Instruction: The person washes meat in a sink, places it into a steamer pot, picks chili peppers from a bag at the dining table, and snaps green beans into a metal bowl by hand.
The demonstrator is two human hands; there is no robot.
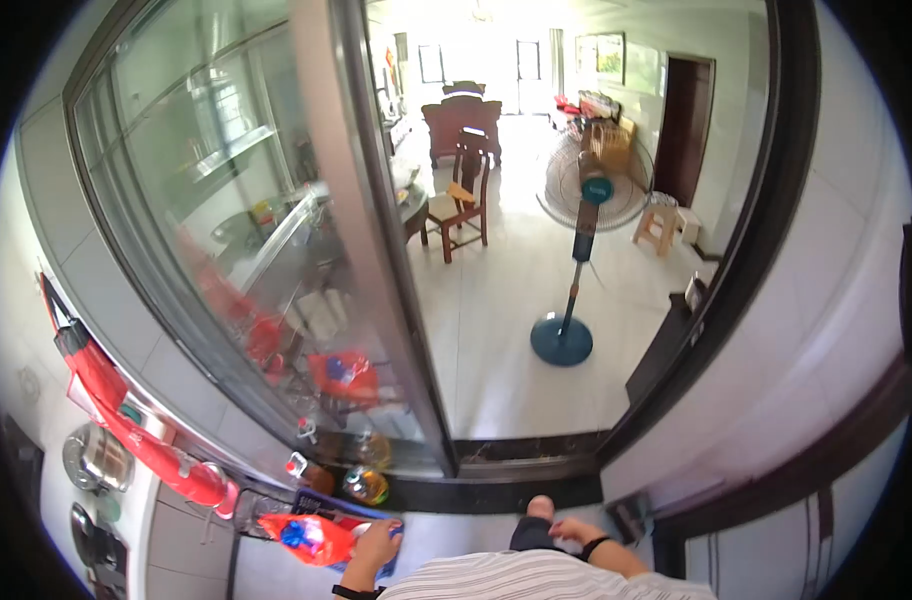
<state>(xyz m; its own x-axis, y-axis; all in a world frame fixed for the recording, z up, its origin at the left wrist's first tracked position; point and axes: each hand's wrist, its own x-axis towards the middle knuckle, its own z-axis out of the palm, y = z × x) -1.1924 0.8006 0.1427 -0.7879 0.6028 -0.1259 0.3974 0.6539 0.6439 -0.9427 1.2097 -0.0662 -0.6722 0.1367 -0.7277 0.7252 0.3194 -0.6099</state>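
At the bottom, my left hand is closed on something I cannot make out, right beside a red plastic bag with a blue item in it. A dark blue object lies behind the bag and partly under it. My right hand is held low in front of my striped shirt, its fingers bent together; whatever they hold, if anything, is too small to name. Just left of it, a bare foot shows below dark clothing.
A sliding glass door stands at the left of the doorway, with a dark sill below. Oil bottles stand by the frame. Beyond are a standing fan, a wooden chair and a stool.
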